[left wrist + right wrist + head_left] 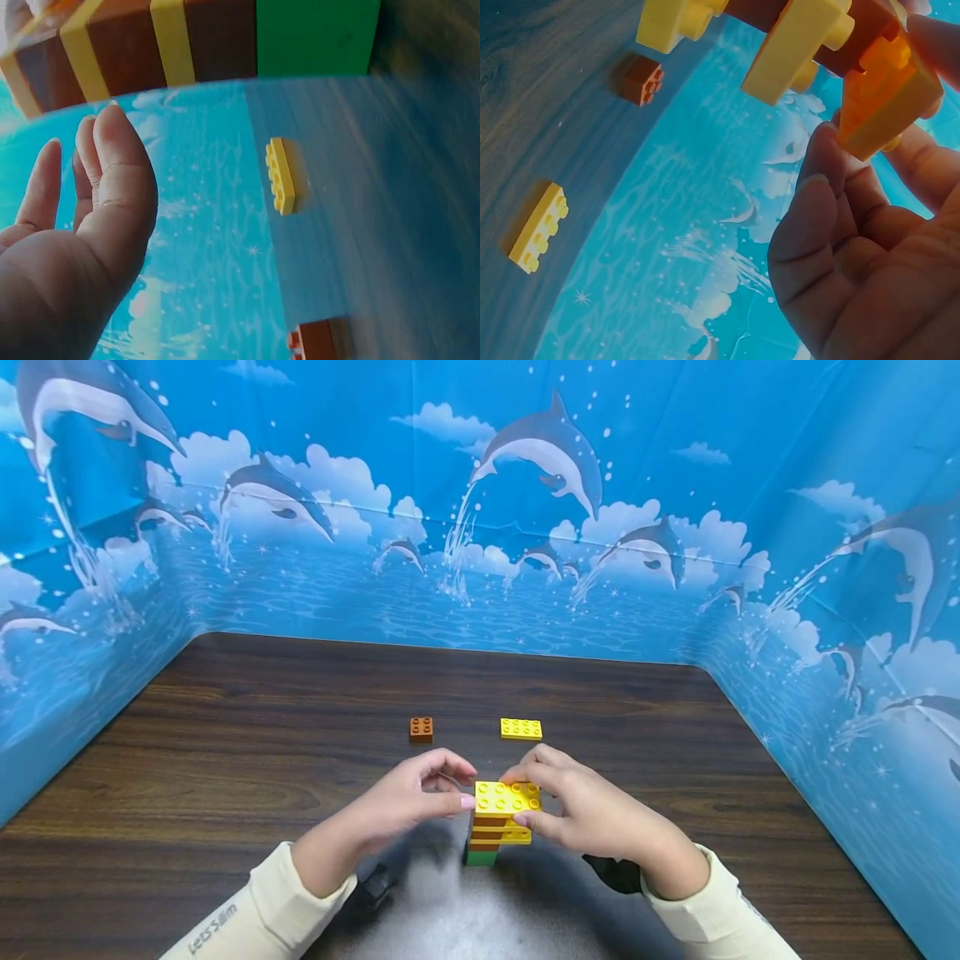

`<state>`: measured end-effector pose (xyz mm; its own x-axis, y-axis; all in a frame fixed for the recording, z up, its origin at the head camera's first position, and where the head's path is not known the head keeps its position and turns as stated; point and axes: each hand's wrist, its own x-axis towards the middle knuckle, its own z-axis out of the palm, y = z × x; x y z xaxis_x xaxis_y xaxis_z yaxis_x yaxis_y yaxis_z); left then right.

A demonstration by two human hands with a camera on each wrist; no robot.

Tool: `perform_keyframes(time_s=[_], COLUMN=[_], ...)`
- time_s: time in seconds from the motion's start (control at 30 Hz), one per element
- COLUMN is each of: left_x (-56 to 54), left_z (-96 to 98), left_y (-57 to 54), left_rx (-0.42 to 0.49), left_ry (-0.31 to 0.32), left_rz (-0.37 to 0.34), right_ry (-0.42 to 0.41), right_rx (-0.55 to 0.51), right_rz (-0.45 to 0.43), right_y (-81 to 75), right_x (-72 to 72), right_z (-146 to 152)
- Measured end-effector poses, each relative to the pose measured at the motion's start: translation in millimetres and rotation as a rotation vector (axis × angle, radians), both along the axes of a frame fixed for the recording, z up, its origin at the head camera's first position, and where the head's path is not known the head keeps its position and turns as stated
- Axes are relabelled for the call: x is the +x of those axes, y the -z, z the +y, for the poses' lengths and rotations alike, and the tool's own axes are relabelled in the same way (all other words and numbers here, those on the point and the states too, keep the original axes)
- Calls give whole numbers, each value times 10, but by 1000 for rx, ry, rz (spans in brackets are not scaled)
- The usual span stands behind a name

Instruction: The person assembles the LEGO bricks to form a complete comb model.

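Note:
A tower of bricks stands upright, with a green brick point(482, 858) at its foot and brown and yellow bricks alternating above. Across its top lies a long yellow brick point(491, 799), whose right end juts past the brown brick below. My right hand point(588, 806) pinches that overhanging end between thumb and fingers; the right wrist view shows the brick's hollow underside point(877, 94). On the other side, my left hand point(408, 793) has its fingers loosely bent and apart, thumb tip right at the top brick's left edge. The left wrist view shows nothing in its grasp.
Behind the tower, a loose brown brick point(422, 732) lies to the left and a loose yellow brick point(521, 729) to the right. They sit on a dark wooden table point(300, 693), with a blue dolphin-print curtain point(360, 585) around its back and sides.

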<state>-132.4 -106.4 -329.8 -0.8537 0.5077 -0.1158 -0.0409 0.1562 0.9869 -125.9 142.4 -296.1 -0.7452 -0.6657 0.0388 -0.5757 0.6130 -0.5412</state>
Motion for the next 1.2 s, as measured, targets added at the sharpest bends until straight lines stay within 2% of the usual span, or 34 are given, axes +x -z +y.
perform_keyframes(time_s=[0.17, 0.37, 0.67, 1.07, 1.2], left_x=[-109, -279, -587, -885, -960], left_z=[-81, -189, -360, -375, -384], left_y=[44, 78, 132, 282, 308], left_rx=[29, 99, 131, 29, -49], left_ry=[-45, -143, -300, -438, -455], left_rz=[-42, -109, -144, -163, -142], right_ry=[0, -14, -21, -26, -11], right_rx=[18, 23, 18, 17, 23], right_rz=[7, 8, 4, 16, 16], right_y=[0, 0, 0, -3, -10], right_x=[-5, -10, -3, -1, 7], right_z=[0, 1, 9, 14, 6])
